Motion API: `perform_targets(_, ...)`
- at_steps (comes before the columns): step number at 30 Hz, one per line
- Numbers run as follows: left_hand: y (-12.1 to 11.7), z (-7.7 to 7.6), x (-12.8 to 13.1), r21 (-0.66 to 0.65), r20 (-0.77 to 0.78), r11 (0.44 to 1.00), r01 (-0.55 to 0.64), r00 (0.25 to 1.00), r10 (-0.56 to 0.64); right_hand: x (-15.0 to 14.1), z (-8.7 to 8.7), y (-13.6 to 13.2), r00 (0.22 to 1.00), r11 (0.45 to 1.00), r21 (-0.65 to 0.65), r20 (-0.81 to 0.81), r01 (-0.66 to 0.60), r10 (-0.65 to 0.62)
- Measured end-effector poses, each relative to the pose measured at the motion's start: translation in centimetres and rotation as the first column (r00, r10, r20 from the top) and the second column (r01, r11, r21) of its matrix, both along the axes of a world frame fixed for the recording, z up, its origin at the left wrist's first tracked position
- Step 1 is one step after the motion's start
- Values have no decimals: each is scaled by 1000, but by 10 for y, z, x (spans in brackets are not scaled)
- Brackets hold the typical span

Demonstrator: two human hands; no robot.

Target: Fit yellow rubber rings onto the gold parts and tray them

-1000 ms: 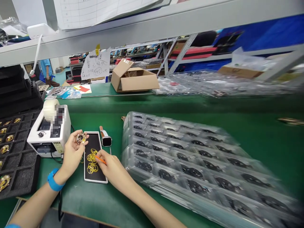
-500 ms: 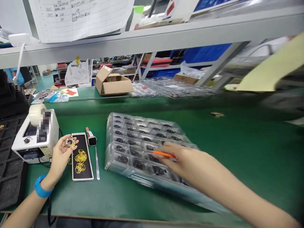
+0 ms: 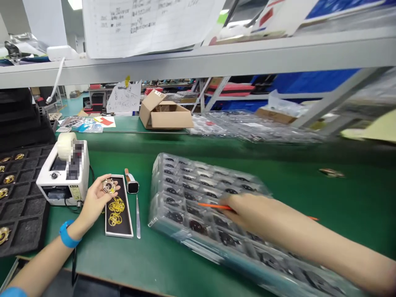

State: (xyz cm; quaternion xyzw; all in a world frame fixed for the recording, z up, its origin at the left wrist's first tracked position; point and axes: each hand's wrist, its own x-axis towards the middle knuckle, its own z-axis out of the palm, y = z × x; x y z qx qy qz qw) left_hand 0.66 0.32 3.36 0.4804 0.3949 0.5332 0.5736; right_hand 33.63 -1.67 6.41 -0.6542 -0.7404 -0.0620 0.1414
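Note:
My left hand (image 3: 95, 201) holds a small round metal part (image 3: 108, 186) in its fingertips, above a narrow black tray (image 3: 118, 225) with several yellow rings (image 3: 115, 208). My right hand (image 3: 247, 211) reaches over a stack of clear plastic blister trays (image 3: 198, 194) holding dark round parts. It pinches a thin orange stick (image 3: 213, 206) whose tip points left over the trays; the hand is blurred. A blue band is on my left wrist.
A white tape dispenser (image 3: 65, 173) stands at the left beside black foam trays (image 3: 21, 206) with gold parts. Metal tweezers (image 3: 137, 216) and a smartwatch (image 3: 131, 184) lie beside the black tray. A cardboard box (image 3: 165, 112) and more clear trays sit beyond, on the green mat.
My right hand left the yellow rings and swung right over the blister trays, carrying the orange stick. My left hand kept the round part beside the black tray.

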Motion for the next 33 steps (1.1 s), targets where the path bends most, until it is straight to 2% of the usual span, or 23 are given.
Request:
perform_targets(2, -2, 2, 0, -9, 14, 999, 45, 999, -45, -22, 8, 0, 983, 981, -63, -5, -183, 183)
perform_targets(4, -3, 2, -1, -19, 3, 995, 98, 995, -98, -57, 12, -4, 918, 916, 87, -31, -391, 395)
perform_targets(6, -4, 2, -1, -32, -9, 988, 154, 988, -155, -97, 7, -8, 812, 776, 315, -27, -546, 583)
perform_targets(7, -5, 1, -1, -40, -8, 982, 186, 982, -186, -114, 2, -9, 774, 687, 451, 12, -570, 634)
perform_targets(9, -7, 0, 0, -57, 8, 964, 258, 966, -258, -140, -11, -11, 718, 508, 626, 122, -591, 685)
perform_targets(11, -9, -1, 1, -81, 38, 943, 322, 947, -320, -153, -22, -9, 687, 403, 684, 198, -608, 700)
perform_targets(15, -14, 2, 3, -99, 45, 932, 349, 937, -346, -154, -36, -3, 643, 356, 668, 242, -654, 727)
perform_targets(20, -17, 7, 3, -89, -38, 940, 331, 942, -335, -150, -43, -2, 626, 366, 672, 187, -644, 757)
perform_targets(22, -16, 8, 4, -105, -15, 931, 349, 936, -352, -149, -45, -4, 620, 371, 666, 176, -647, 765)
perform_targets(24, -16, 7, 5, -125, 42, 924, 363, 932, -360, -149, -46, -7, 636, 402, 670, 136, -624, 759)
perform_targets(26, -15, 5, 6, -134, 97, 928, 348, 936, -337, -152, -45, -9, 682, 490, 694, 2, -527, 731)
perform_targets(28, -15, 5, 7, -128, 134, 940, 317, 944, -301, -156, -41, -11, 702, 623, 694, -238, -361, 672)
perform_targets(30, -14, 4, 7, -110, 163, 946, 305, 944, -286, -161, -34, -11, 649, 774, 595, -505, -215, 568)
perform_targets(31, -13, 4, 7, -94, 173, 947, 306, 942, -288, -163, -30, -10, 605, 840, 509, -615, -185, 506)
perform_targets(33, -13, 3, 8, -59, 174, 948, 314, 938, -300, -166, -24, -6, 517, 924, 329, -766, -197, 383)
